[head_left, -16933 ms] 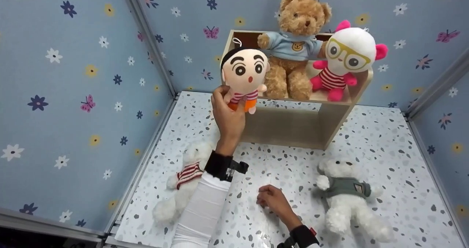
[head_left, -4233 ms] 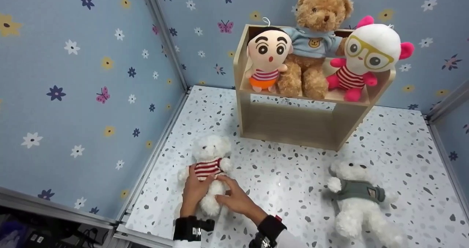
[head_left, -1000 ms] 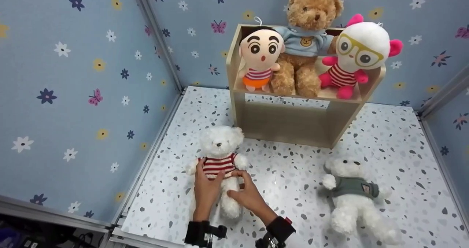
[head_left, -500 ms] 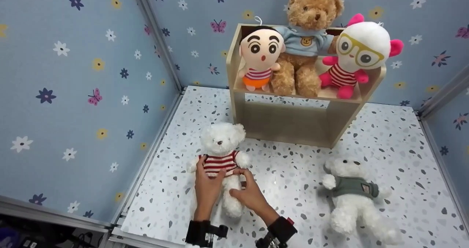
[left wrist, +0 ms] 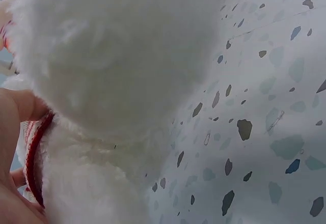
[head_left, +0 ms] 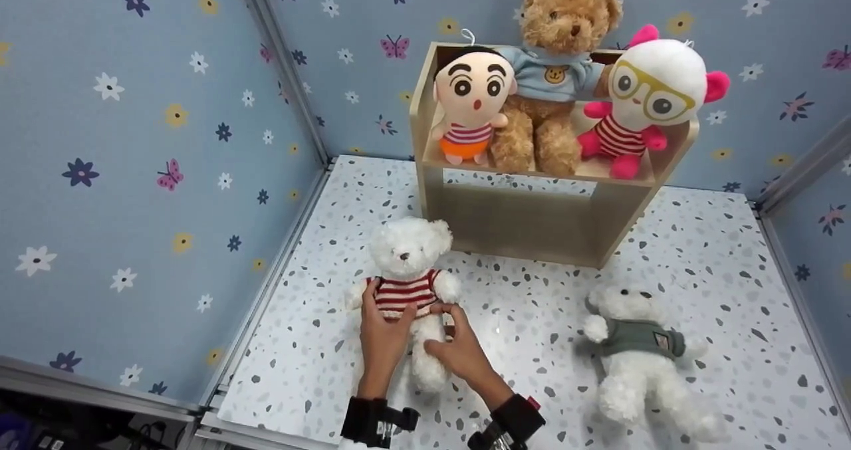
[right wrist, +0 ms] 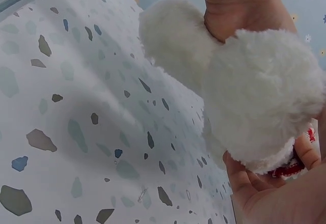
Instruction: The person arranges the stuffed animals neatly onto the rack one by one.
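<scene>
In the head view both hands hold a white teddy bear [head_left: 409, 249] in a red-and-white striped sweater, tipped up and facing the camera in front of the shelf. My left hand [head_left: 384, 334] grips one side of its torso, thumb over the sweater hem. With curled fingers, my right hand [head_left: 467, 351] holds the other side at hip and leg. White fur of the bear [left wrist: 117, 51] fills much of the left wrist view. The right wrist view shows the bear's leg [right wrist: 270, 94] above the speckled tabletop, with the right hand [right wrist: 280, 198] around its lower body.
A two-tier wooden shelf [head_left: 608, 227] stands behind, bearing a boy doll [head_left: 473, 101], a brown teddy bear [head_left: 555, 24] and a pink-and-white plush [head_left: 655, 91]. Another white bear in a green shirt [head_left: 641, 340] lies at right. Flower-patterned walls [head_left: 153, 290] enclose the table.
The boy doll, earlier in my left hand, now sits on the shelf. Both hands have since taken the striped-sweater bear, tilted it up and shifted it right and toward the shelf.
</scene>
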{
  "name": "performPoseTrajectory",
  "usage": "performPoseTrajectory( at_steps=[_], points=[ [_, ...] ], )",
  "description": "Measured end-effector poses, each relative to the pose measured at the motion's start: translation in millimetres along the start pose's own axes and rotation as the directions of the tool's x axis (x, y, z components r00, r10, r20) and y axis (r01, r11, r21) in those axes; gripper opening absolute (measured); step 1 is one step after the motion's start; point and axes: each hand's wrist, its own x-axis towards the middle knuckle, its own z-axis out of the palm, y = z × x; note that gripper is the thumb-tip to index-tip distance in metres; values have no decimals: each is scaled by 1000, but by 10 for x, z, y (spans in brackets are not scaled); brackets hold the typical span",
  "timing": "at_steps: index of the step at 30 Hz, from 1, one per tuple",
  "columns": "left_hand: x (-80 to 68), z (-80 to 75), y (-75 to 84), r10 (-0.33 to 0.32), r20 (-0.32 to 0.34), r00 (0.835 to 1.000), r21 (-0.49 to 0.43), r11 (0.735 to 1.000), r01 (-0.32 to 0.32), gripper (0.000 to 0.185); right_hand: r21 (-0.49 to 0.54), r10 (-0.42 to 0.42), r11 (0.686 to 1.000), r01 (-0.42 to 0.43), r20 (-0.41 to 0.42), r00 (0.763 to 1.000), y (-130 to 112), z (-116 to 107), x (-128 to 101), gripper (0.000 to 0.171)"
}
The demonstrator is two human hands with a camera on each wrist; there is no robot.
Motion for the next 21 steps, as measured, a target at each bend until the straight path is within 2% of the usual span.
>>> performPoseTrajectory(
  at_steps=[9, 21],
  points=[
    [-16, 70, 9, 44, -9, 999, -32, 998, -44, 83, 23, -2, 1000, 3, -15, 1000, 17, -71, -10, 54],
    [-31, 118, 40, 48, -3, 999, -62, 997, -48, 82, 6, 4, 1000, -4, -44, 999, 2, -122, -39, 53]
  ],
)
